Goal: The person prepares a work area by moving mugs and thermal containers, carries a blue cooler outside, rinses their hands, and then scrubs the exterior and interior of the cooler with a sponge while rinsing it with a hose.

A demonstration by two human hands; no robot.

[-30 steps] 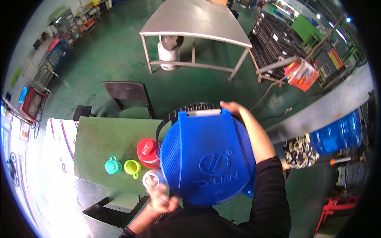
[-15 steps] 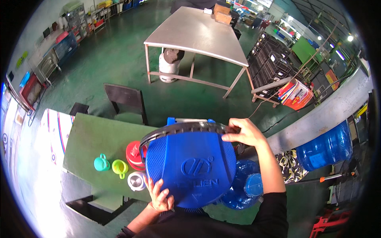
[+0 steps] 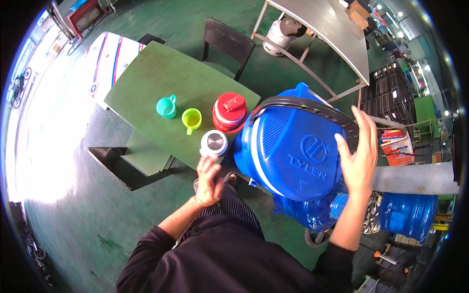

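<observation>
A big blue drinks cooler (image 3: 293, 151) with a black carry handle (image 3: 303, 103) stands at the near corner of a green table (image 3: 146, 83), its lid tilted toward me. My right hand (image 3: 359, 156) lies flat against the cooler's right side, fingers spread. My left hand (image 3: 209, 179) is at the table's edge, just below a small steel cup (image 3: 214, 142) and beside the cooler's lower left. Its fingers are bent, and whether they grip anything is hidden. A red flask (image 3: 229, 112) stands touching the cooler's left side.
A yellow-green cup (image 3: 191, 119) and a teal cup (image 3: 167, 107) stand left of the flask. A dark chair (image 3: 227, 41) is behind the table, a low bench (image 3: 141, 158) in front. Large blue water bottles (image 3: 408, 215) lie on the floor at right. A grey metal table (image 3: 322, 24) stands beyond.
The cooler has come down beside the red flask at the table corner. My left hand has left its underside and moved below the steel cup. My right hand now rests open on its side.
</observation>
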